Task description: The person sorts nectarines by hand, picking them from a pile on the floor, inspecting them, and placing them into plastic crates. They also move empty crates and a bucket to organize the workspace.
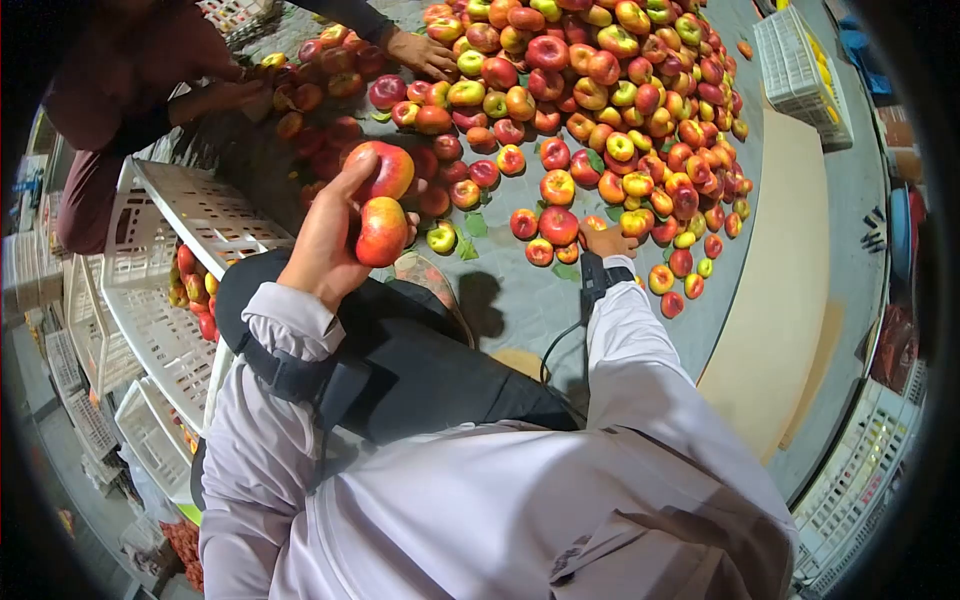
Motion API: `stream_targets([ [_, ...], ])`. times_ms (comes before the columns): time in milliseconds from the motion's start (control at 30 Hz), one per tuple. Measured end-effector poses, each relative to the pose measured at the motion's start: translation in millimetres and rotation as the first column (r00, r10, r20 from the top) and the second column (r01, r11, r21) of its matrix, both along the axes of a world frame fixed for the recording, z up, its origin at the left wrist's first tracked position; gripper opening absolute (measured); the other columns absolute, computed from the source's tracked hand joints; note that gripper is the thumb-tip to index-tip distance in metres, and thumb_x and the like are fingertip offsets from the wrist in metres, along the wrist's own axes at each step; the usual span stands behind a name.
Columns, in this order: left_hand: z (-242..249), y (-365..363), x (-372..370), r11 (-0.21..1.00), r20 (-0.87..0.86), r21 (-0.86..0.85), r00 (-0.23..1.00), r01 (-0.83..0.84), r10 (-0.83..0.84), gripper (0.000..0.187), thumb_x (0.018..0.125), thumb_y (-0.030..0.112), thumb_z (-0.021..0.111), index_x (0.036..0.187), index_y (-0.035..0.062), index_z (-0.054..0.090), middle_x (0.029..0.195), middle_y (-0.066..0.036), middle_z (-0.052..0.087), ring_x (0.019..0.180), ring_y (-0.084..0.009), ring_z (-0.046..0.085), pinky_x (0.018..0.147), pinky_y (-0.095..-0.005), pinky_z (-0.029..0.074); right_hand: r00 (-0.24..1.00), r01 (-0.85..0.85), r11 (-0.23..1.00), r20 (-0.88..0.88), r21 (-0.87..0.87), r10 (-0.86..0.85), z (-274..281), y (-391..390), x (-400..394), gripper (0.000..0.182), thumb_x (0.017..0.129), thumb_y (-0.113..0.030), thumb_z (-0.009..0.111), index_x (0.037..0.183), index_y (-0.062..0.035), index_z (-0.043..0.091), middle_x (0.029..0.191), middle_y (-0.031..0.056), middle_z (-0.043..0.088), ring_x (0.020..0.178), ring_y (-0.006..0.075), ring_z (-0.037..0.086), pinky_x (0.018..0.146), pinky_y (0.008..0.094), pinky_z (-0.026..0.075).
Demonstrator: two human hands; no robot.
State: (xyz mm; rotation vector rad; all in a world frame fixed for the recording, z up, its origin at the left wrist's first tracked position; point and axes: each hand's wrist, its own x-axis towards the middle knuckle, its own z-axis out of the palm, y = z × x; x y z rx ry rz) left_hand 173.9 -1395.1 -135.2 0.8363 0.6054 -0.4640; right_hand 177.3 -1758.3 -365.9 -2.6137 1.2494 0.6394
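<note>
My left hand [335, 225], raised over my lap, is closed round two red-and-yellow flat nectarines. The upper nectarine [385, 170] sits between thumb and fingers; the lower nectarine [382, 232] rests against the palm. At the near edge of a large heap of flat nectarines [640, 95], my right hand [607, 240] reaches down, its fingers curled on a nectarine [596, 222] that they partly cover. Several loose nectarines [558, 225] lie just left of that hand, on the grey floor covering [530, 310], with a few green leaves among them.
A co-worker's hand [420, 54] touches the heap at the upper left. White plastic crates [165, 290] stand at my left, one with fruit inside. Another white crate [800, 75] is at the far right, beyond a flat tan board [775, 280]. A black cable [548, 355] hangs by my right wrist.
</note>
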Motion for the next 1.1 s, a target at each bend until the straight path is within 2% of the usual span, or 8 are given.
stream_targets([
  [300, -4.4, 11.9, -7.7, 0.992, 0.046, -0.116, 0.998, -0.044, 0.049, 0.036, 0.092, 0.035, 0.054, 0.117, 0.0095, 0.048, 0.102, -0.016, 0.064, 0.075, -0.0246, 0.063, 0.067, -0.0352, 0.054, 0.947, -0.251, 0.967, 0.197, -0.049, 0.255, -9.9, -2.8, -13.0, 0.078, 0.057, -0.059, 0.073, 0.120, -0.0159, 0.057, 0.123, 0.0319, 0.042, 0.111, 0.0480, 0.044, 0.096, 0.0551, 0.036],
  [367, 1.1, 12.6, -10.8, 0.988, 0.063, -0.110, 0.991, -0.109, 0.117, 0.038, 0.091, 0.036, 0.054, 0.117, 0.0088, 0.049, 0.103, -0.017, 0.064, 0.072, -0.0258, 0.063, 0.065, -0.0365, 0.055, 0.938, -0.056, 0.997, 0.345, 0.055, 0.033, 13.1, 8.5, -11.0, 0.070, 0.062, -0.053, 0.073, 0.116, -0.0122, 0.059, 0.121, 0.0259, 0.047, 0.108, 0.0402, 0.050, 0.090, 0.0470, 0.044],
  [433, -3.7, 16.8, -11.7, 0.991, 0.076, -0.070, 0.990, -0.117, 0.123, 0.038, 0.091, 0.036, 0.055, 0.117, 0.0089, 0.050, 0.103, -0.017, 0.064, 0.072, -0.0263, 0.063, 0.064, -0.0362, 0.055, 0.765, -0.180, 0.608, 0.499, 0.773, -0.408, -5.6, -10.2, 3.6, 0.043, 0.077, -0.039, 0.068, 0.106, -0.0085, 0.058, 0.111, 0.0116, 0.055, 0.105, 0.0290, 0.055, 0.083, 0.0402, 0.049],
  [500, 5.1, 15.6, -13.1, 0.983, 0.085, -0.091, 0.982, -0.158, 0.166, 0.039, 0.091, 0.038, 0.054, 0.116, 0.0083, 0.050, 0.102, -0.017, 0.064, 0.070, -0.0248, 0.063, 0.062, -0.0357, 0.055, 0.671, -0.112, 0.223, 0.239, 0.968, -0.702, 65.2, 41.9, 10.6, 0.044, 0.079, -0.040, 0.067, 0.108, -0.0099, 0.055, 0.112, 0.0107, 0.056, 0.103, 0.0293, 0.056, 0.082, 0.0484, 0.050],
  [633, 9.8, 31.7, -19.1, 0.986, 0.196, 0.040, 0.969, -0.160, 0.149, 0.040, 0.090, 0.040, 0.055, 0.113, 0.0067, 0.053, 0.101, -0.014, 0.063, 0.073, -0.0191, 0.064, 0.058, -0.0327, 0.053, 0.887, -0.265, -0.525, -0.010, 0.809, -0.462, 140.7, 127.7, 32.2, 0.049, 0.080, -0.044, 0.064, 0.111, -0.0075, 0.053, 0.118, 0.0134, 0.055, 0.105, 0.0334, 0.057, 0.082, 0.0560, 0.050],
  [733, 30.1, 59.4, -31.3, 0.865, 0.439, 0.298, 0.863, -0.403, 0.251, 0.045, 0.088, 0.036, 0.061, 0.114, 0.0011, 0.053, 0.104, -0.006, 0.058, 0.093, -0.0121, 0.057, 0.084, -0.0263, 0.045, 0.973, -0.191, -0.844, -0.015, 0.502, -0.229, 189.1, 198.3, 39.7, 0.052, 0.083, -0.054, 0.056, 0.099, -0.0052, 0.056, 0.120, 0.0221, 0.052, 0.121, 0.0448, 0.043, 0.086, 0.0686, 0.042],
  [1033, -41.9, 289.5, -145.5, 0.257, 0.552, 0.696, 0.728, -0.671, 0.406, 0.039, 0.087, 0.030, 0.064, 0.113, 0.0011, 0.055, 0.099, -0.007, 0.062, 0.089, -0.0147, 0.060, 0.079, -0.0278, 0.049, 0.972, 0.236, -0.953, -0.065, 0.191, 0.227, 248.1, 337.2, 33.6, 0.048, 0.088, -0.055, 0.048, 0.089, -0.0067, 0.049, 0.133, 0.0222, 0.039, 0.133, 0.0471, 0.024, 0.088, 0.0743, 0.037],
  [1100, -80.2, 322.2, -177.3, 0.113, 0.292, 0.920, 0.849, -0.375, 0.441, 0.036, 0.088, 0.023, 0.063, 0.116, 0.0014, 0.055, 0.109, -0.007, 0.060, 0.094, -0.0122, 0.060, 0.079, -0.0262, 0.049, 0.960, 0.279, -0.935, -0.072, 0.219, 0.270, 255.3, 353.2, 26.8, 0.050, 0.088, -0.056, 0.048, 0.089, -0.0065, 0.050, 0.133, 0.0217, 0.040, 0.132, 0.0466, 0.025, 0.087, 0.0745, 0.037],
])
